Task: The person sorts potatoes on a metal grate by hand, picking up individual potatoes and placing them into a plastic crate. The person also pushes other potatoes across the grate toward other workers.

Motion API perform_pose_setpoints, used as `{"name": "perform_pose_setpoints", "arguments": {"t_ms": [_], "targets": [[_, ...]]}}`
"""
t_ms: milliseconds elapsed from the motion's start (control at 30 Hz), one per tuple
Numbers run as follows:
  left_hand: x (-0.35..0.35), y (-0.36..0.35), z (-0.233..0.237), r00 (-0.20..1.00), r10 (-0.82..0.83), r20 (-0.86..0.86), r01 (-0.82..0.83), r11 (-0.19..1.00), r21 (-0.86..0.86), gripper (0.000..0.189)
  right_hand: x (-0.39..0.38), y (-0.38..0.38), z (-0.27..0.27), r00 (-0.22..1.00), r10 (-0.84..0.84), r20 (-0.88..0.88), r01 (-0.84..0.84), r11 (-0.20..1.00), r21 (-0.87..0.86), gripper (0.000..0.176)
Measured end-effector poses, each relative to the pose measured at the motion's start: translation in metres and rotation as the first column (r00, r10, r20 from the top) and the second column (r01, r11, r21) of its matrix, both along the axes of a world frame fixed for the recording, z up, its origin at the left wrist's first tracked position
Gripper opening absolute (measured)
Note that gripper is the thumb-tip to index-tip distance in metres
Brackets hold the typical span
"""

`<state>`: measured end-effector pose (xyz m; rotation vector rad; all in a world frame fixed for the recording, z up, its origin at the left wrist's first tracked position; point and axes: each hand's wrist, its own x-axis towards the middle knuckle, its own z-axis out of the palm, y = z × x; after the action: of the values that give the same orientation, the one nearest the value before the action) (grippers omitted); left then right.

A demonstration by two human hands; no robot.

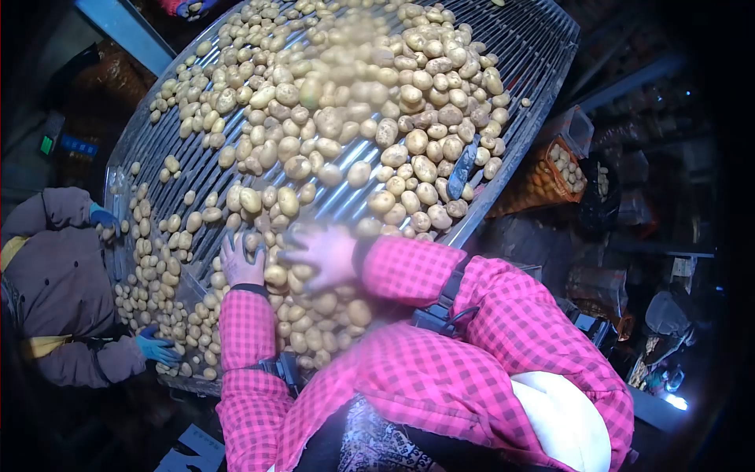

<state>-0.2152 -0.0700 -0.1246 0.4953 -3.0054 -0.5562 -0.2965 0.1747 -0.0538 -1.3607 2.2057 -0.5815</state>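
Observation:
Potatoes [425, 169] lie spread over a slatted metal sorting table [338, 200]. My left hand [242, 263], in a glove with dark fingertips, rests among potatoes near the table's front edge, its fingers spread. Just to its right is my right hand [326, 256], somewhat blurred, fingers stretched apart over the potatoes and pointing left. Neither hand is closed round a potato. More potatoes [311, 326] are heaped below the two hands, close to my body. Pink checked sleeves cover both my arms.
At the left edge a co-worker in a dark jacket [63, 275] has a blue-gloved hand [157, 346] by the potatoes. Another gloved hand [193, 8] shows at the top. A dark blue flat object [462, 173] lies among the potatoes. A filled mesh sack [550, 177] stands right.

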Motion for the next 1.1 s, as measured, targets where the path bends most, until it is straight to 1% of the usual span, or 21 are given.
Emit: {"name": "perform_pose_setpoints", "arguments": {"t_ms": [33,67,100,133,167,200,233,267,300,333,433,533,567,633,700,767,800,833,900,1033,1100], "targets": [[0.008,-0.001,0.007,0.990,0.056,0.131,-0.043,0.994,-0.104,0.065,0.004,0.000,-0.002,0.995,0.074,-0.071,-0.074,0.997,0.005,0.078],[0.016,-0.001,0.004,0.990,0.078,0.119,-0.064,0.991,-0.119,0.068,-0.013,0.001,0.020,0.974,0.070,0.215,-0.058,0.997,-0.059,0.072],[0.026,-0.001,-0.003,0.988,0.103,0.113,-0.087,0.987,-0.135,0.070,-0.029,-0.003,0.018,0.963,-0.080,0.257,0.113,0.987,-0.116,0.058],[0.038,0.000,-0.014,0.985,0.131,0.114,-0.113,0.982,-0.151,0.072,-0.054,-0.005,0.036,0.946,-0.261,0.190,0.268,0.963,-0.012,0.046],[0.047,0.000,-0.030,0.979,0.168,0.119,-0.151,0.979,-0.139,0.077,-0.078,-0.010,0.022,0.882,-0.471,0.010,0.455,0.847,-0.277,0.036],[0.052,-0.007,-0.043,0.990,0.134,-0.047,-0.136,0.990,-0.046,0.074,-0.122,-0.014,0.013,0.862,-0.507,0.001,0.468,0.797,-0.381,0.034],[0.055,-0.015,-0.050,0.971,0.110,-0.214,-0.104,0.994,0.040,0.071,-0.153,-0.008,0.007,0.808,-0.549,-0.212,0.456,0.812,-0.364,0.039],[0.059,-0.018,-0.049,0.974,0.102,-0.205,-0.090,0.994,0.064,0.068,-0.180,-0.007,-0.012,0.738,-0.607,-0.295,0.536,0.792,-0.291,0.046],[0.060,-0.018,-0.046,0.975,0.094,-0.201,-0.077,0.993,0.092,0.066,-0.187,-0.002,-0.021,0.699,-0.596,-0.395,0.563,0.800,-0.208,0.052],[0.057,-0.017,-0.042,0.976,0.082,-0.203,-0.059,0.991,0.121,0.063,-0.194,0.007,-0.038,0.736,-0.432,-0.521,0.439,0.891,-0.118,0.052],[0.054,-0.014,-0.030,0.959,0.044,-0.279,-0.003,0.989,0.147,0.055,-0.164,0.001,-0.016,0.822,-0.338,-0.459,0.451,0.878,0.161,0.048],[0.056,-0.018,-0.043,0.954,0.114,-0.278,-0.060,0.979,0.196,0.056,-0.135,0.021,-0.036,0.841,-0.409,-0.354,0.358,0.912,-0.202,0.045],[0.057,-0.016,-0.042,0.961,0.126,-0.245,-0.081,0.979,0.186,0.057,-0.124,0.025,-0.033,0.859,-0.377,-0.346,0.417,0.907,0.049,0.043],[0.053,-0.014,-0.036,0.971,0.141,-0.194,-0.110,0.981,0.160,0.060,-0.093,0.043,-0.034,0.781,-0.127,-0.612,0.063,0.990,-0.125,0.044],[0.039,0.017,0.006,0.990,0.124,-0.064,-0.121,0.992,0.047,0.064,-0.053,0.039,-0.016,0.831,-0.223,-0.510,0.264,0.964,0.008,0.043],[0.023,0.065,0.055,0.958,-0.036,-0.285,0.122,0.949,0.291,0.062,-0.024,0.044,-0.034,0.926,-0.262,-0.272,0.207,0.955,-0.214,0.041],[0.017,0.086,0.071,0.926,-0.198,-0.323,0.290,0.920,0.266,0.062,-0.008,0.040,-0.020,0.929,-0.237,-0.285,0.232,0.971,-0.049,0.039],[0.017,0.106,0.087,0.941,-0.335,-0.054,0.339,0.938,0.075,0.059,-0.004,0.041,-0.020,0.925,-0.249,-0.288,0.232,0.968,-0.093,0.039],[0.029,0.114,0.052,0.927,-0.351,-0.131,0.344,0.936,-0.076,0.057,0.003,0.047,-0.024,0.915,-0.276,-0.293,0.229,0.956,-0.184,0.038],[0.045,0.096,0.082,0.946,-0.323,0.002,0.321,0.942,0.100,0.053,0.014,0.065,-0.012,0.952,-0.252,-0.171,0.220,0.958,-0.186,0.041],[0.066,0.086,0.074,0.938,-0.342,-0.045,0.345,0.934,0.089,0.049,0.022,0.071,-0.010,0.920,-0.390,0.024,0.378,0.871,-0.314,0.044]]}}
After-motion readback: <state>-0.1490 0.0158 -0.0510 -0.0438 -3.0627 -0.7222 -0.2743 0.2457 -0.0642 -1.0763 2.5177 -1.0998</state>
